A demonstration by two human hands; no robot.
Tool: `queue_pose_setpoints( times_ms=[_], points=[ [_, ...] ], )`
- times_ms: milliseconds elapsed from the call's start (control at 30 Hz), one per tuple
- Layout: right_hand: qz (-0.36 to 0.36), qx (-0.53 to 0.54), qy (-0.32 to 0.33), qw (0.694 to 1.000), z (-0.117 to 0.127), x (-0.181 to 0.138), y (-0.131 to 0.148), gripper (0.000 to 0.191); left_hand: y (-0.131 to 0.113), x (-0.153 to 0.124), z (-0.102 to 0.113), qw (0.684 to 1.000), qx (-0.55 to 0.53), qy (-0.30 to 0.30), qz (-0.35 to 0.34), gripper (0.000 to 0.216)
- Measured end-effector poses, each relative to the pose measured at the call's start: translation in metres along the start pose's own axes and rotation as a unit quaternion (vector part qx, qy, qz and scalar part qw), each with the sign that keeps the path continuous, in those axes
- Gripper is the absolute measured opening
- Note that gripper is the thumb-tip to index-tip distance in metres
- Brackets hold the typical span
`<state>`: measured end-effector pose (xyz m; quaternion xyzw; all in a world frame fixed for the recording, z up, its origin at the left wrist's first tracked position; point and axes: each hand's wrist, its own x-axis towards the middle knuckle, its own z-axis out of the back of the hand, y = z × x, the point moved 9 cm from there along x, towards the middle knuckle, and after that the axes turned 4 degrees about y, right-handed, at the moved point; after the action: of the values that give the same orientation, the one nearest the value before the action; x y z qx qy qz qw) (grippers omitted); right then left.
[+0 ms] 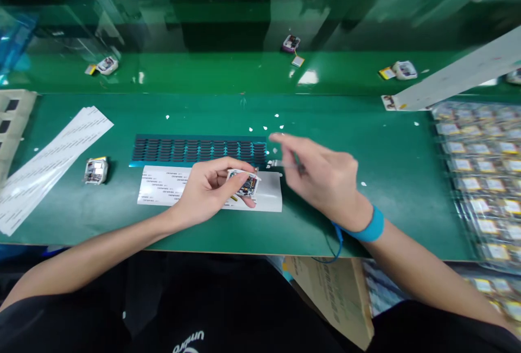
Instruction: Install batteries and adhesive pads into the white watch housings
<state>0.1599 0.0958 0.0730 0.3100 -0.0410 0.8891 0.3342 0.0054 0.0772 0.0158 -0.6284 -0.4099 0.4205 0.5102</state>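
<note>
My left hand (pixel 207 187) is closed round a small white-cased electronic device (pixel 243 184), its thumb across the exposed circuit board. My right hand (pixel 321 174) pinches a pair of thin metal tweezers (pixel 291 164), blurred, with the tips toward the device but apart from it. Just behind the left hand lies a teal sheet of dark adhesive strips (pixel 195 149). Under the left hand is a white printed backing sheet (pixel 163 185). A blue wrist strap (pixel 373 225) with a cord circles my right wrist.
Another device (pixel 96 171) stands left, near long white printed strips (pixel 57 163). A tray of several battery-fitted units (pixel 480 179) fills the right side. Devices with batteries (pixel 405 70) lie at the back, below a shelf edge. A white post (pixel 456 71) slants at the right.
</note>
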Motion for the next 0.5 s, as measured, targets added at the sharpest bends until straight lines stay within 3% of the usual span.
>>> queue_pose_setpoints(
  times_ms=[67,133,233,333,500],
  points=[
    [-0.015,-0.035,-0.007,0.999,0.003,0.002,-0.006,0.043,-0.001,0.001,0.002,1.0,-0.003,-0.006,-0.004,0.016],
    [0.022,-0.023,0.013,0.999,0.001,0.002,0.001,0.048,0.001,0.001,0.003,1.0,-0.01,-0.006,0.004,0.021],
    [0.102,0.034,0.059,0.992,-0.007,-0.003,0.019,0.033,0.005,0.001,0.0,1.0,-0.017,0.005,0.016,0.024],
    [0.126,0.069,0.075,0.987,-0.009,-0.006,0.023,0.021,0.006,0.001,-0.001,1.0,-0.015,0.002,0.014,0.023],
    [0.143,0.072,0.116,0.98,-0.01,-0.008,0.022,0.029,0.007,0.001,0.002,0.999,0.006,-0.026,0.018,0.021]
  ],
)
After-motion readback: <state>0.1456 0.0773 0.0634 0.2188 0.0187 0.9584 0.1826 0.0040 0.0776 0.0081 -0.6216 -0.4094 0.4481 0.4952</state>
